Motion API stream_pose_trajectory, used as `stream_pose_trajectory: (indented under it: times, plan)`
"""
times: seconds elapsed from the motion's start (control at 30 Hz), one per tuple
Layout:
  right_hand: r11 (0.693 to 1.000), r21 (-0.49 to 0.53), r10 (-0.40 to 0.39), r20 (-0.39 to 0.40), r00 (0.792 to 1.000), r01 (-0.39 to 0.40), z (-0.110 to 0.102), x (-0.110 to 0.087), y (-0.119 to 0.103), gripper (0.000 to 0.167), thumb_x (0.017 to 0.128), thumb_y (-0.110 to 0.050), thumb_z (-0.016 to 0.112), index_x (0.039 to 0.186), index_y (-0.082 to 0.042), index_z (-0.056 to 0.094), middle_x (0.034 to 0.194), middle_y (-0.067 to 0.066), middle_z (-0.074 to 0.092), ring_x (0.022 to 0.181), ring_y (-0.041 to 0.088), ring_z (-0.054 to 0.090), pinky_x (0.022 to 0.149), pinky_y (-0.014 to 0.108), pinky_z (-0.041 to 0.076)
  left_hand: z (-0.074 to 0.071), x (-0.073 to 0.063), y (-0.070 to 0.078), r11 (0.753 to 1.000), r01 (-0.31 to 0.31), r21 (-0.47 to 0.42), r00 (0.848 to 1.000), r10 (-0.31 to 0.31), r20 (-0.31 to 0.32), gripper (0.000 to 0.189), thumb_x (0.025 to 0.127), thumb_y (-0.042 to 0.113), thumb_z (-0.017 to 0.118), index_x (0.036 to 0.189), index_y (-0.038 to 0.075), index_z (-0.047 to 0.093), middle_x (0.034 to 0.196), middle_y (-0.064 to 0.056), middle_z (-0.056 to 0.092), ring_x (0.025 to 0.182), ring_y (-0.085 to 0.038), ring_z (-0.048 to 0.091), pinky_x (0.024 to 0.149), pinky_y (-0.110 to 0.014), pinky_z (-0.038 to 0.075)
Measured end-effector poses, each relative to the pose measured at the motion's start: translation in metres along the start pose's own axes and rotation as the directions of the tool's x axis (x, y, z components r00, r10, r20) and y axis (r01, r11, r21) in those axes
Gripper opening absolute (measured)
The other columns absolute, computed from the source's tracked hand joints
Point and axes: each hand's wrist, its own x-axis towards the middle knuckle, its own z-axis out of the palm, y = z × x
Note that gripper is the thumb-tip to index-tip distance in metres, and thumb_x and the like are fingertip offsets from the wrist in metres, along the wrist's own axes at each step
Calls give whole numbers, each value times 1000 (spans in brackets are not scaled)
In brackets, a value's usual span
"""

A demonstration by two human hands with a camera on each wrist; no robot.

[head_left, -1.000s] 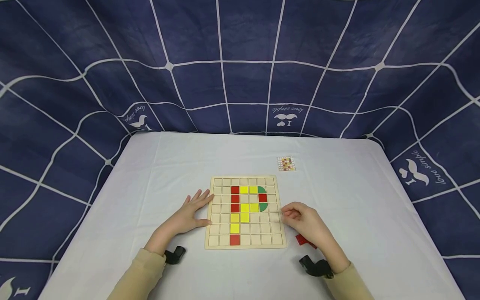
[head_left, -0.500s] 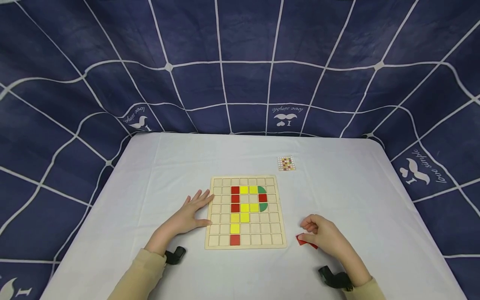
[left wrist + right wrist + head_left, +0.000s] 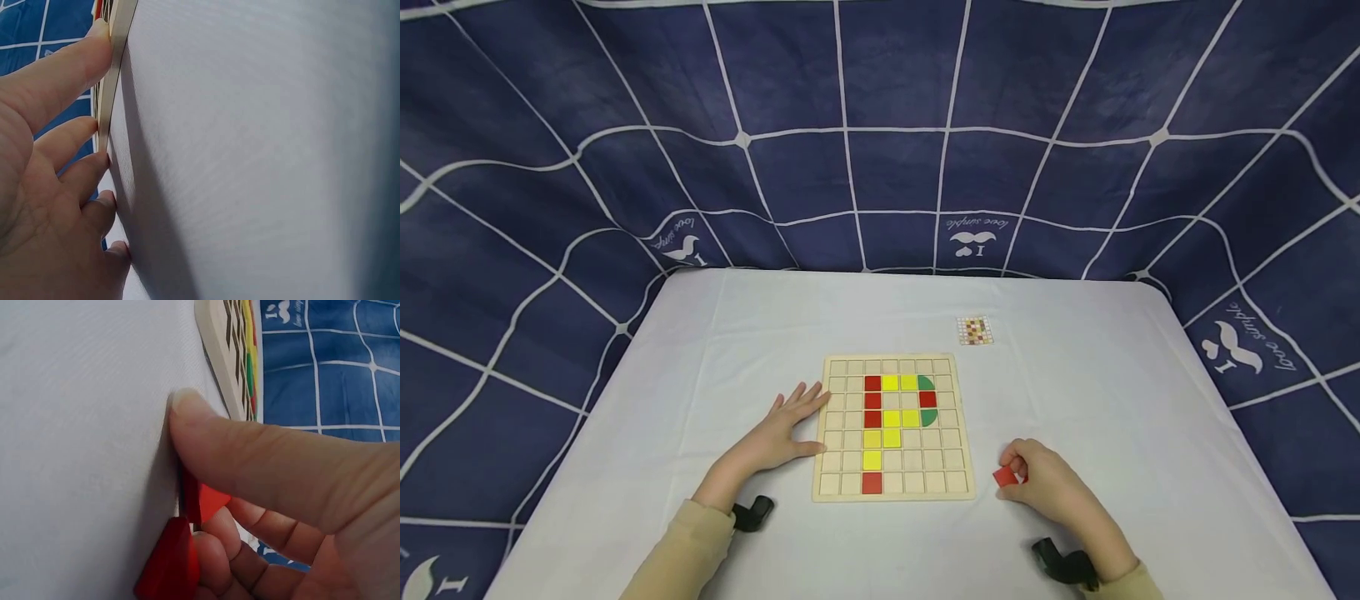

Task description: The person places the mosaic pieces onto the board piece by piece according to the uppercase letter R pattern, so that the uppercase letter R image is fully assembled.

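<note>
My left hand [image 3: 778, 437] rests against the left edge of a wooden grid board [image 3: 934, 460], its fingers spread and the thumb at the rim. Tiles in red, yellow and green lie in several of the board's cells. To the right of the board, my right hand [image 3: 1043, 479] pinches a red square tile [image 3: 1004, 477] at the tablecloth, between thumb and curled fingers. The right wrist view has the thumb covering part of this tile. A second red tile [image 3: 167, 562] lies beside the fingertips there, on the cloth.
A small printed card [image 3: 975, 330] with a coloured grid lies beyond the board. White cloth [image 3: 760, 325] covers the table, and a dark blue checked curtain [image 3: 895, 167] stands behind it and at both sides.
My right hand has moved from the board's right edge, down and right to the red tiles, and has taken hold of one. The left hand has kept its place.
</note>
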Motion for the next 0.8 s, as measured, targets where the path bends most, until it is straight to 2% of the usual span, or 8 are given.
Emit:
stream_pose_trajectory:
  times: [0.1, 0.3, 0.53, 0.67, 0.8]
  plan:
    - [1000, 2, 0, 14, 1000, 0, 1, 0, 0, 33, 68, -8, 86, 87, -13, 61, 75, -2, 51, 70, 13, 45, 58, 22, 37, 1, 0, 0, 1000, -5, -1, 1000, 5, 2, 85, 82, 25, 80, 153, 11, 36, 164, -11, 21, 153, -37, 5, 122, -60, -2]
    - [998, 21, -52, 30, 998, 51, 0, 2, 2, 18, 79, -12, 80, 78, -17, 62, 69, -5, 52, 64, 9, 46, 57, 20, 38, 2, 1, -1, 1000, -5, 8, 1000, 5, 7, 85, 82, 26, 80, 153, 11, 36, 164, -10, 21, 153, -37, 5, 122, -60, -1]
    - [987, 152, -47, -30, 998, 51, 6, 10, -16, 8, 87, -21, 74, 85, -17, 68, 74, -6, 64, 66, 8, 54, 60, 19, 45, 0, 2, 0, 1000, -2, 9, 1000, 2, 7, 84, 82, 26, 79, 153, 11, 36, 164, -11, 21, 153, -37, 5, 122, -60, -2]
    - [973, 217, -62, -90, 994, 81, 16, 17, -33, 7, 85, -15, 76, 88, -15, 70, 76, -5, 66, 66, 8, 55, 59, 18, 48, 1, 2, 0, 1000, 1, 5, 1000, -1, 6, 84, 82, 25, 79, 153, 11, 36, 164, -11, 21, 153, -37, 5, 122, -60, -2]
    - [963, 239, -91, -144, 985, 124, 29, 24, -50, 14, 81, -10, 79, 89, -15, 69, 76, -7, 66, 67, 8, 57, 60, 18, 50, 0, 1, 0, 1000, 3, 5, 1000, -4, 6, 85, 82, 25, 80, 153, 11, 35, 164, -11, 21, 153, -37, 5, 122, -60, -2]
